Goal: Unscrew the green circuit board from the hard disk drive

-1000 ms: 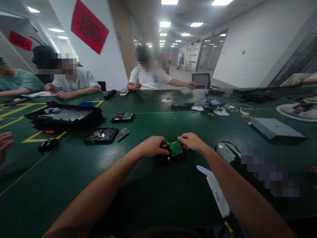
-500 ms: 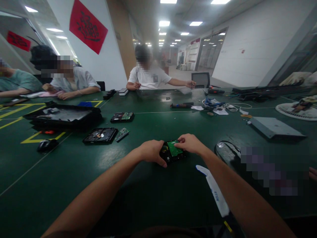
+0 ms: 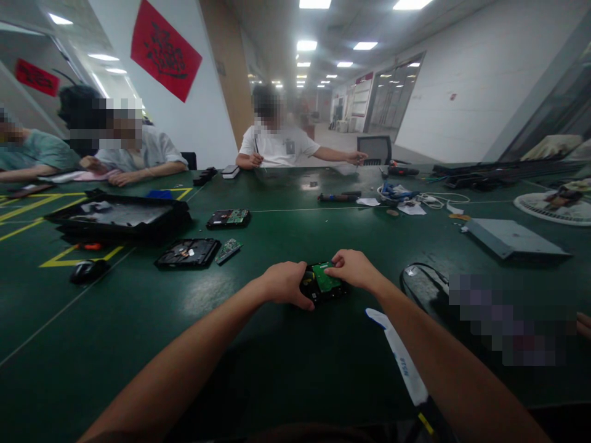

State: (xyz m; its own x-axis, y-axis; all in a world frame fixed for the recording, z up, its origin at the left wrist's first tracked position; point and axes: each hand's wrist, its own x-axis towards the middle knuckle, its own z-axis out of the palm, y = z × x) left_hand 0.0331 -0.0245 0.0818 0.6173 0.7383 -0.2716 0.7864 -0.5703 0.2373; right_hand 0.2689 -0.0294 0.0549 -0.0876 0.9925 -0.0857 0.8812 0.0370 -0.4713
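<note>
A black hard drive (image 3: pixel 322 297) lies on the green table in front of me, with a green circuit board (image 3: pixel 327 280) on its upper face. My left hand (image 3: pixel 290 283) grips the drive's left side, thumb at the near edge and fingers behind it. At the board's far right corner is my right hand (image 3: pixel 353 268), its thumb and fingertips pinched together; whether the board's edge is between them is too small to tell. Left of my hands lie another hard drive (image 3: pixel 188 253), a loose circuit board (image 3: pixel 228 251) and a third hard drive (image 3: pixel 228 218).
A white-bladed tool (image 3: pixel 406 360) lies by my right forearm. Farther left are a mouse (image 3: pixel 88 271) and a black tray (image 3: pixel 124 216). To the right are a grey metal box (image 3: pixel 517 237), cables (image 3: pixel 401 194) and a black strap (image 3: pixel 427 267). A person (image 3: pixel 277 144) sits opposite.
Both hands stay almost in place on the drive. The view has shifted very slightly; nothing else has visibly moved.
</note>
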